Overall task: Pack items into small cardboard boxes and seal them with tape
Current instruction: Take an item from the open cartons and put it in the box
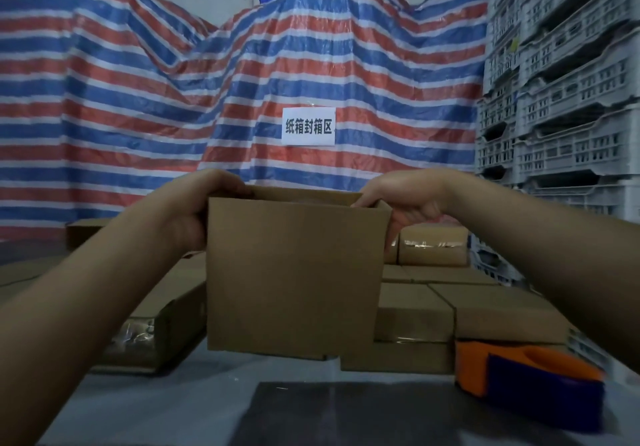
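Note:
A small brown cardboard box (294,272) is held up above the grey table, its top open toward the far side. My left hand (194,210) grips its upper left corner, fingers curled over the rim. On the upper right corner my right hand (408,203) grips the box, with fingers over the edge and down the right side. What lies inside the box is hidden. An orange and purple tape dispenser (530,380) lies on the table at the lower right, untouched.
Sealed cardboard boxes (433,245) are stacked behind and to the right, more cartons (166,314) lie on the left. A dark mat (346,414) covers the table front. A striped tarp (173,99) with a white sign hangs behind; grey plastic crates (568,82) stack at the right.

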